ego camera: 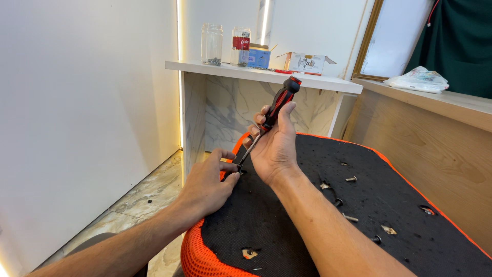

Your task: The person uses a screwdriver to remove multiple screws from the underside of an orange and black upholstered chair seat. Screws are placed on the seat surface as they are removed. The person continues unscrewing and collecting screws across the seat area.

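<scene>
One black fabric chair base with an orange mesh edge (328, 225) lies upturned across the person's lap, below one white marble-patterned shelf (266, 77) carrying two clear glass jars (212, 43) and two small cardboard boxes (306, 62). The right hand (274, 149) is clenched around one red-and-black-handled screwdriver (279, 105), tilted with its tip down at the base's left edge. The left hand (207, 184) pinches at that tip; what it grasps cannot be told.

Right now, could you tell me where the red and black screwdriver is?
In the head view it is centre frame, gripped in the right hand, the screwdriver slanting down to the left hand's fingertips at the black pad's edge.
</scene>
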